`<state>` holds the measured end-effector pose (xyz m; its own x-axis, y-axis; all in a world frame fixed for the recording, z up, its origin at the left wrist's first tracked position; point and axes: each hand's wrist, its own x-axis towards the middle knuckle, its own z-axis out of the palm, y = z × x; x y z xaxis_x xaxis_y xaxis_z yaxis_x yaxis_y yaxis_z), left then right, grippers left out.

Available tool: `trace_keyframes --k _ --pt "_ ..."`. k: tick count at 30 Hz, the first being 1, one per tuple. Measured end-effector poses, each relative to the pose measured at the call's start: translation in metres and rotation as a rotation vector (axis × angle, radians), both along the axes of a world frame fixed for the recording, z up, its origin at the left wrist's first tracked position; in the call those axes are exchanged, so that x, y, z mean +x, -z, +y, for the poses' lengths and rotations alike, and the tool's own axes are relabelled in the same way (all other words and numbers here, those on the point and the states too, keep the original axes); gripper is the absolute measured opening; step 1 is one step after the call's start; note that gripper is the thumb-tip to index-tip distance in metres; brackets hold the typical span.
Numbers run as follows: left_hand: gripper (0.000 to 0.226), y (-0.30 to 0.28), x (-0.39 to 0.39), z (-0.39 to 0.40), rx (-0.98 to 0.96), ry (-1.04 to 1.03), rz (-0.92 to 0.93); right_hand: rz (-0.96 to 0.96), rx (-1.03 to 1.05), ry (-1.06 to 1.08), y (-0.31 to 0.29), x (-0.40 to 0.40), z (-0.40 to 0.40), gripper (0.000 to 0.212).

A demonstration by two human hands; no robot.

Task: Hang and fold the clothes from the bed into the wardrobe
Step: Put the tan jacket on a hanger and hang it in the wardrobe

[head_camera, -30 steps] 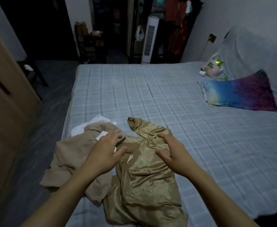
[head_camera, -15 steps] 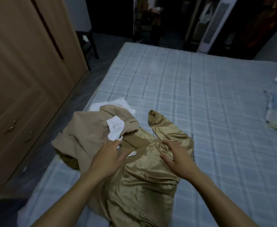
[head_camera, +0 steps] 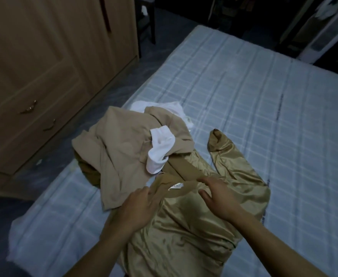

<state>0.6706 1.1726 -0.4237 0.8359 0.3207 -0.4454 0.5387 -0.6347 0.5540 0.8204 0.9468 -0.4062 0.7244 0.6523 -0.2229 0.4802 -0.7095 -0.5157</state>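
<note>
A shiny gold satin garment [head_camera: 194, 226] lies spread on the bed [head_camera: 264, 116] right below me, one sleeve pointing away. A small white label shows at its collar. My left hand [head_camera: 142, 204] rests with fairly straight fingers on the left edge of that collar. My right hand [head_camera: 218, 196] lies flat on the collar's right side, thumb spread. To the left sits a crumpled beige garment [head_camera: 120, 152] with a white sock-like piece [head_camera: 160, 150] on top. A white garment [head_camera: 174, 108] peeks out behind it. The wooden wardrobe [head_camera: 44, 56] stands at the left, doors closed.
A strip of dark floor [head_camera: 124, 82] runs between the bed's left edge and the wardrobe, whose lower drawers have metal handles [head_camera: 28, 108]. A dark chair [head_camera: 146, 21] stands beyond the wardrobe. A white tower fan [head_camera: 324, 37] is at the far right.
My view has swung left and down toward the wardrobe. My left hand slid off the beige garment onto the gold garment's collar; my right hand stayed on the gold fabric near the collar.
</note>
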Motion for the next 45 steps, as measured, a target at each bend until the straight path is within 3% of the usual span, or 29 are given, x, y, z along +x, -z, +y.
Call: trace_keyframes --k 5,11,15,20,24,29,37,45 --pt "0.073 0.057 0.002 0.004 -0.011 -0.072 -0.023 0.039 -0.061 -0.060 0.045 0.025 0.023 0.031" --pt "0.044 0.107 0.013 -0.001 0.034 -0.052 -0.026 0.108 -0.157 -0.060 0.101 0.050 0.043 0.030" --pt "0.074 0.115 0.008 -0.008 -0.054 -0.068 0.001 0.167 -0.329 -0.171 0.124 0.054 0.044 0.034" --pt "0.073 0.123 0.008 -0.011 0.039 -0.046 0.029 0.064 -0.382 -0.189 0.137 0.054 0.040 0.040" --pt "0.074 0.126 0.011 -0.015 0.047 -0.030 0.085 0.129 -0.413 -0.191 0.140 0.052 0.035 0.041" --pt "0.061 0.131 0.011 -0.018 0.041 -0.068 0.039 0.114 -0.396 -0.147 0.141 0.047 0.025 0.051" --pt "0.041 0.123 0.002 -0.031 0.072 -0.075 0.104 0.039 -0.383 -0.119 0.139 0.032 0.013 0.043" --pt "0.059 0.112 -0.002 -0.033 -0.030 -0.090 0.068 0.019 -0.125 -0.015 0.107 0.036 0.002 0.025"
